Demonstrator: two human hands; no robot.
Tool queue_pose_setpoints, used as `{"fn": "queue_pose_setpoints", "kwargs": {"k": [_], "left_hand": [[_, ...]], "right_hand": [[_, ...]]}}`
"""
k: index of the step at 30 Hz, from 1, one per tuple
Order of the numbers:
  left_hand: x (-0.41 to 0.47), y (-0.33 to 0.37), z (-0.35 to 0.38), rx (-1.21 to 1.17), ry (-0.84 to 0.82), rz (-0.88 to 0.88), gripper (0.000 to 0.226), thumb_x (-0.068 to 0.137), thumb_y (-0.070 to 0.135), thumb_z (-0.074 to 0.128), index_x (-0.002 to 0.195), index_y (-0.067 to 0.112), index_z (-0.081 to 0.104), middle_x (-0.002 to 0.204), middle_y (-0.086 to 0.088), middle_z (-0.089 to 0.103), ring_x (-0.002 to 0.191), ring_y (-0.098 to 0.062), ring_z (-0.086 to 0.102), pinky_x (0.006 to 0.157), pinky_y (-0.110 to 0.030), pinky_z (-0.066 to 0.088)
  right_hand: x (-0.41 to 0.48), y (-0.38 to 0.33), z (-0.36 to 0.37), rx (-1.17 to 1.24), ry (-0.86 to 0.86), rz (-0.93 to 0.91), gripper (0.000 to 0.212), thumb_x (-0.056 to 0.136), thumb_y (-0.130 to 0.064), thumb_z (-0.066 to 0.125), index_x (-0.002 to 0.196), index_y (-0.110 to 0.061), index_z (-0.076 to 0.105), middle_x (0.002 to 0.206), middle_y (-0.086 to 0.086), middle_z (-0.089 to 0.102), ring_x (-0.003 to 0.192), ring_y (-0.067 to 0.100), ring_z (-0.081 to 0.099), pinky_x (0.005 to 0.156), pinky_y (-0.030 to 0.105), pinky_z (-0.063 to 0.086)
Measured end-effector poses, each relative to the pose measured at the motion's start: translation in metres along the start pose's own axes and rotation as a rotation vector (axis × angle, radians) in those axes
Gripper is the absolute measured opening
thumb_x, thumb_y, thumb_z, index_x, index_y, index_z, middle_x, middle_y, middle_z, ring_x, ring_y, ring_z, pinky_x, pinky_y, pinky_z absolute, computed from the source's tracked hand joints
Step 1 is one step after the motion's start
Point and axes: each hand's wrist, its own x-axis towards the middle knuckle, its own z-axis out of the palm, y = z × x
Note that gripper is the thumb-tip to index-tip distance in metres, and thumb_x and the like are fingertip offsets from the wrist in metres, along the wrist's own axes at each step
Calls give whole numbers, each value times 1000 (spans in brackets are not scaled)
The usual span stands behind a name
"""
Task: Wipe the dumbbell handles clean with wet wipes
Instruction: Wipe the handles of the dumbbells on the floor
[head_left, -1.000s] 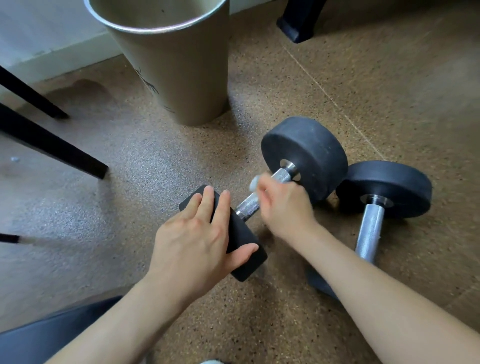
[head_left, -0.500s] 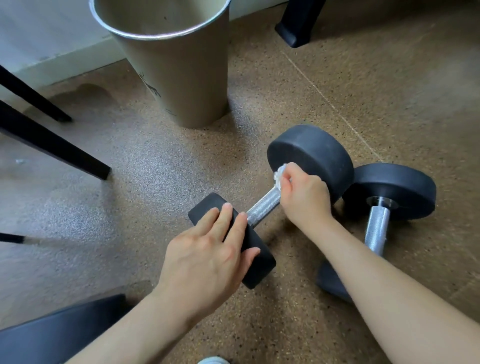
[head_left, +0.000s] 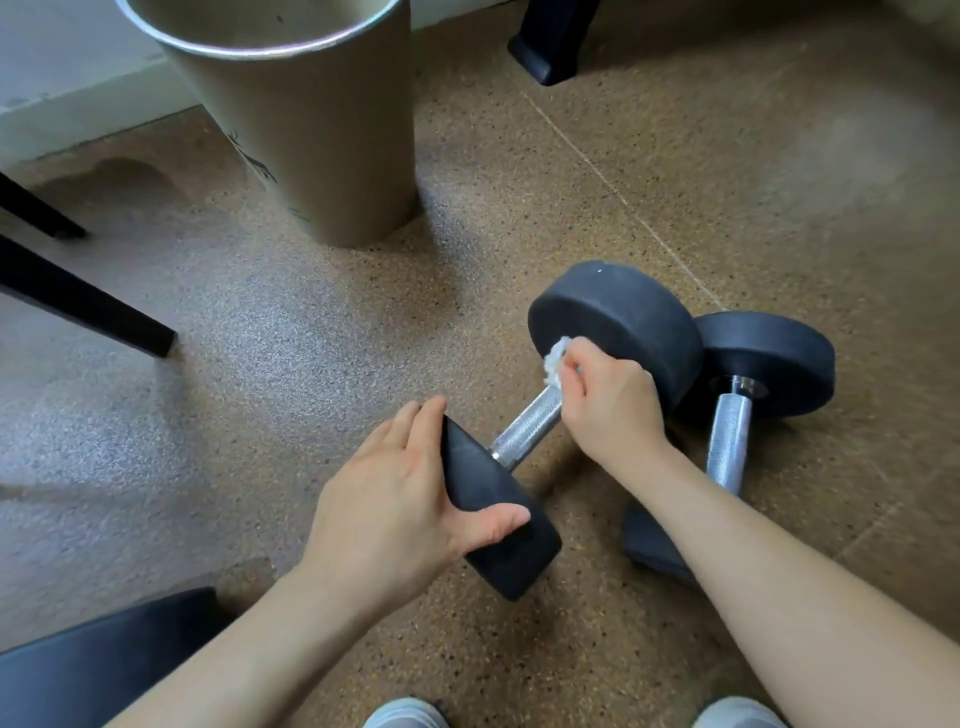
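Now the wipe (head_left: 555, 364) sits at the far end of the handle (head_left: 524, 431), higher than a second ago, leaving more knurled steel bare. The right hand (head_left: 613, 405) pinches it with curled fingers. The left hand (head_left: 395, 509) clasps the near black weight of the dumbbell (head_left: 623, 322), which lies on the floor (head_left: 311, 364) touching a second dumbbell (head_left: 730, 441).

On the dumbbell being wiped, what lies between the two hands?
In the head view, only bare knurled handle: the left hand grips the near weight head, the right hand pinches the wet wipe at the handle's far end.
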Motion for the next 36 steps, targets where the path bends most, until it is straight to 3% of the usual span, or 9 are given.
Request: {"fn": "queue_pose_setpoints", "kwargs": {"k": [6,10,14,18,22,26,29,33,36], "left_hand": [[-2,5,-1,85,36,46,119,53,95,26,150,27,15,150,13,33,137,-10,36,103,-30,38],[-2,2,0,81,14,35,125,49,96,14,151,24,19,156,7,30,141,-12,33,107,-32,37],[-3,3,1,194,-15,42,118,61,94,20,143,12,43,143,-6,52,127,-21,54,91,-37,52],[-3,3,2,220,-48,14,116,64,94,21,141,12,47,139,-9,55,126,-23,55,90,-39,53],[-5,8,-1,223,-11,132,93,69,81,41,128,11,57,127,-13,62,116,-30,61,85,-42,55],[0,20,-7,245,13,303,61,71,65,50,112,20,60,117,-7,56,104,-31,55,78,-41,54],[3,15,-5,241,-47,149,77,66,78,42,107,16,62,112,-10,58,101,-33,55,81,-41,54],[5,12,4,299,-98,102,95,68,86,32,126,14,53,132,-21,54,117,-38,56,92,-43,51],[4,14,4,306,-123,84,100,67,87,26,133,15,48,137,-21,52,121,-35,56,90,-41,52]], "right_hand": [[-21,-19,1,-74,-86,-163,8,83,-13,55,81,-19,50,54,15,57,49,41,57,45,34,34],[-5,-9,-6,-68,-44,19,5,93,-15,50,88,-15,52,71,19,63,67,44,60,55,39,37],[-29,-29,-4,-4,-187,-164,5,85,-23,50,86,-20,54,61,16,61,59,43,60,51,43,48],[-2,-9,-10,-58,-53,40,7,92,-16,49,86,-15,53,74,21,64,72,45,60,58,41,39],[-26,-35,-1,22,-211,-136,6,87,-20,50,86,-19,56,67,15,63,66,42,61,55,39,41],[-7,-14,-6,-94,-120,-3,4,95,-19,47,96,-18,51,81,16,65,76,40,62,59,36,36],[-33,-28,-4,-74,-157,-153,1,89,-19,49,88,-19,49,56,14,58,50,40,57,45,34,34],[-2,-6,-15,-244,-116,-20,11,96,-16,46,104,-12,50,83,19,67,76,42,64,57,36,30],[-16,-26,-15,-212,-198,-43,9,88,-10,57,95,-12,52,68,17,64,60,41,62,50,33,28]]}}
